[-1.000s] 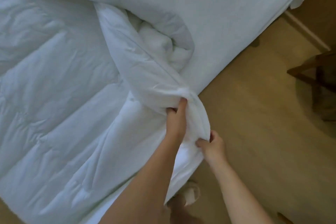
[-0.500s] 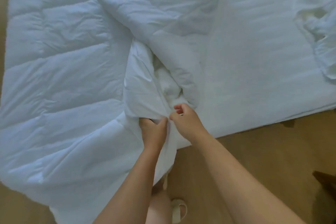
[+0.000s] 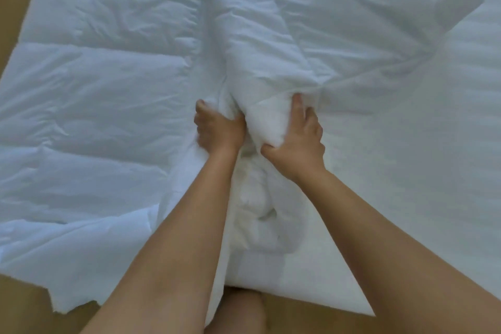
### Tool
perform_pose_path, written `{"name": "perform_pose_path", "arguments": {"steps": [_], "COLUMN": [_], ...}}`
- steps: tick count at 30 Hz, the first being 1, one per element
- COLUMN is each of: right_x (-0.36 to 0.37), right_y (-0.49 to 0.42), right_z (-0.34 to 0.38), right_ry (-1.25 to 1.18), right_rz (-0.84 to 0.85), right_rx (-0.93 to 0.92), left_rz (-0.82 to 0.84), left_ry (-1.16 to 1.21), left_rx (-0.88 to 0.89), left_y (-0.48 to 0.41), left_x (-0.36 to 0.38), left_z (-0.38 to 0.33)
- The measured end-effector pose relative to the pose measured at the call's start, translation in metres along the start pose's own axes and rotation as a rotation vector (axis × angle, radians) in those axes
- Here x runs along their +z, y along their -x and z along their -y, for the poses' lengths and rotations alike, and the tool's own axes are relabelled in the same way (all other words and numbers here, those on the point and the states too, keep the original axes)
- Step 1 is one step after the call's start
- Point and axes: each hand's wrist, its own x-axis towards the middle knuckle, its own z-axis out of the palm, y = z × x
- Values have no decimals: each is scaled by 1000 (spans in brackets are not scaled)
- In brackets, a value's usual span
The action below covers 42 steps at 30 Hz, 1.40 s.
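Observation:
A white quilted duvet (image 3: 103, 95) lies spread over the left and middle of the bed, with a thick fold running up the middle. My left hand (image 3: 217, 130) grips the bunched fabric on the left side of that fold. My right hand (image 3: 298, 141) holds the padded end of the fold, thumb underneath and fingers over the top. Between and below my hands the fabric is crumpled into a loose bundle (image 3: 257, 206). Both forearms reach forward over the bed's near edge.
The white mattress sheet (image 3: 433, 171) shows bare on the right side of the bed. Wooden floor (image 3: 24, 306) runs along the near edge and the left side. A bare knee (image 3: 238, 309) shows at the bottom, against the bed.
The view has swung over the bed and both hands have moved forward along the fold. My right hand has shifted from pinching the edge to gripping the padded end.

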Motion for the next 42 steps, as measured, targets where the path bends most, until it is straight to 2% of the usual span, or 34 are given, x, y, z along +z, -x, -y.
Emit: {"name": "perform_pose_path", "arguments": {"steps": [3,5,8,10,12,14,16,18,20,22,24,27,29,31,32,34,37,38,40,42], "right_x": [-5,-23,-60,-91,-110,-118,-124,-143,-170,-204,-234,-255,-259,-262,-262,-269,-275,-276,-276,-280], "right_y": [-25,-38,-54,-48,-36,-11,22,48,54,47,36,18,-1,-23,-34,-45,-39,-36,-34,-39], "right_z": [-2,-19,-71,-116,-169,-219,-259,-277,-290,-293,-286,-275,-273,-281,-294,-328,-363,-365,-361,-342], "right_ry": [-79,-120,-385,-658,-763,-701,-1025,-1019,-890,-893,-948,-905,-825,-760,-745,-784,-846,-777,-648,-730], "right_rz": [-79,-185,-372,-428,-284,-210,-77,27,58,26,-24,-170,-252,-359,-425,-509,-529,-552,-559,-452], "right_rx": [-54,-30,145,309,523,787,912,791,491,247,114,30,64,174,260,485,753,754,629,489], "left_rz": [174,298,442,514,607,718,713,626,537,469,466,477,343,120,56,110,309,338,384,493], "left_ry": [187,292,428,360,225,103,-18,14,266,437,429,316,23,-319,-416,-471,-210,-155,-200,-300], "left_rx": [-109,-19,52,127,220,257,261,222,184,196,162,180,293,435,482,444,235,234,354,541], "left_y": [-10,10,68,117,175,233,277,298,305,305,302,293,283,271,263,248,235,238,258,289], "left_x": [-4,-2,14,37,70,110,144,163,170,176,184,195,203,209,211,218,234,238,246,254], "left_z": [-14,-23,-48,-62,-71,-71,-64,-64,-83,-107,-130,-145,-150,-157,-160,-166,-178,-181,-177,-165]}}
